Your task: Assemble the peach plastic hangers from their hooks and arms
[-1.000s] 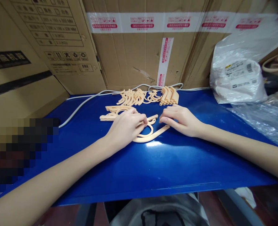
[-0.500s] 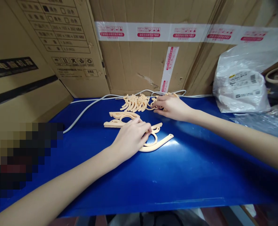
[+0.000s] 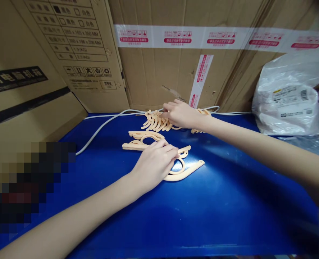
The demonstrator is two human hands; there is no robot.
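Note:
My left hand is closed over a beige plastic clothes hanger part with a long curved arm and a ring. Its fingers hide the middle of that part. Beyond the hand lie stacked beige hanger parts, with straight ends pointing left. Farther back is a pile of small curved beige pieces. My right hand hovers at the right side of this pile, fingers extended and slightly apart, fingertips close to the pieces. Whether they touch is unclear. More small pieces show beneath the right wrist.
Blue tabletop lies under everything. Cardboard boxes stand along the back and left. A white cable runs behind the pieces. A white plastic bag sits at the back right. A pixelated area covers the lower left.
My right hand has moved left from the right-hand small pieces to the pile of curved pieces. My left hand stays on its hanger part. The view has shifted slightly.

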